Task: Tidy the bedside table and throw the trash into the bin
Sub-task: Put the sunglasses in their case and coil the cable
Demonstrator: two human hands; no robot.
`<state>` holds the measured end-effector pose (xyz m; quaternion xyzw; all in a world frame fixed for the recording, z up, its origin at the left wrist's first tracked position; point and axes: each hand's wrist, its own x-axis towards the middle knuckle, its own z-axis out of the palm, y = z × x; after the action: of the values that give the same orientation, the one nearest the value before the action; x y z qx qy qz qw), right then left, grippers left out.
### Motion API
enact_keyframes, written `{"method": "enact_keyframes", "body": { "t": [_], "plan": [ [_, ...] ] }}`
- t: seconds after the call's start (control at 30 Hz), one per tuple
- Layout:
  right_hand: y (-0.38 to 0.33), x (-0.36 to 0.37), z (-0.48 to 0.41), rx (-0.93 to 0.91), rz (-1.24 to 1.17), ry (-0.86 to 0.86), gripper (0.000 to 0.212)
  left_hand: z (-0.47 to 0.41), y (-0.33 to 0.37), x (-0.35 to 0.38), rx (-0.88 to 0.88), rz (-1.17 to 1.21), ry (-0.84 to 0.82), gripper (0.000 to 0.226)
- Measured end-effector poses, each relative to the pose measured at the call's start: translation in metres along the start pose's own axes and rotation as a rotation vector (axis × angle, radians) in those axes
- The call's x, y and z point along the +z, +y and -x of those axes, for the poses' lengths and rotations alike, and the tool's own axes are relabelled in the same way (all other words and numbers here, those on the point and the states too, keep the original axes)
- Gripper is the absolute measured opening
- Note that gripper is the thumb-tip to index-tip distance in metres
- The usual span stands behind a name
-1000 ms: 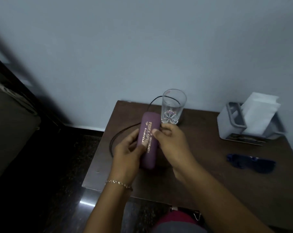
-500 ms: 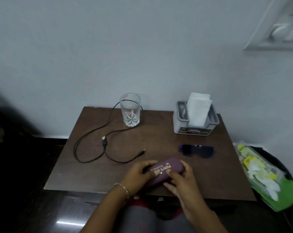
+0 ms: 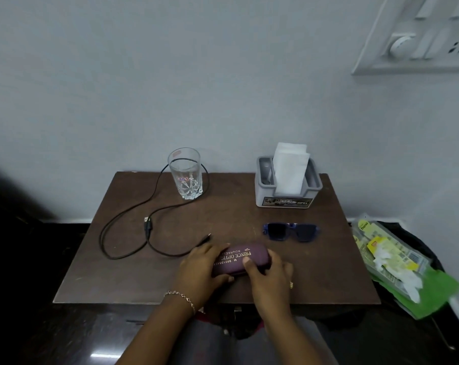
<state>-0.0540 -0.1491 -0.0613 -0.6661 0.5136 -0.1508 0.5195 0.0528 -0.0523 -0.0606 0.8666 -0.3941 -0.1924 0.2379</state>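
A purple glasses case [image 3: 242, 257] with gold lettering lies near the front of the brown bedside table [image 3: 262, 288]. My left hand [image 3: 200, 270] grips its left end and my right hand [image 3: 269, 272] grips its right end, thumb on top. Blue sunglasses [image 3: 291, 231] lie just behind the case to the right. A black cable [image 3: 125, 222] loops across the left half of the table. The bin [image 3: 412, 233] stands on the floor right of the table, with wrappers and green plastic [image 3: 396, 262] sticking out.
A clear drinking glass [image 3: 185, 175] stands at the back, inside the cable's loop. A grey tissue holder [image 3: 286, 196] with white tissues sits at the back right. A switch panel [image 3: 418, 38] hangs on the wall above right. Dark floor lies left of the table.
The case came back from beside the glass to the table's front and turned from upright to lying sideways, both hands still on it. The view swung right, bringing the bin into sight.
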Motion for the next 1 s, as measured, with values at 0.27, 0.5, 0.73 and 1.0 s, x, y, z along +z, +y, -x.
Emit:
{"method": "enact_keyframes", "body": {
  "t": [0.27,0.5,0.73,1.0],
  "plan": [
    [-0.003,0.005,0.012,0.204,-0.505,-0.365,0.025,-0.007,0.041,-0.001,-0.303,0.622,0.235,0.054],
    [0.015,-0.016,0.031,-0.019,-0.366,-0.312,0.048,-0.003,0.087,0.029,-0.573,1.278,0.167,0.047],
    [0.013,-0.034,0.024,-0.018,-0.415,-0.392,0.045,-0.002,0.068,0.010,-0.462,1.427,0.323,0.051],
    [0.017,-0.051,0.011,-0.001,-0.265,-0.405,0.028,0.018,0.006,0.003,-0.217,1.013,0.185,0.063]
  ]
}}
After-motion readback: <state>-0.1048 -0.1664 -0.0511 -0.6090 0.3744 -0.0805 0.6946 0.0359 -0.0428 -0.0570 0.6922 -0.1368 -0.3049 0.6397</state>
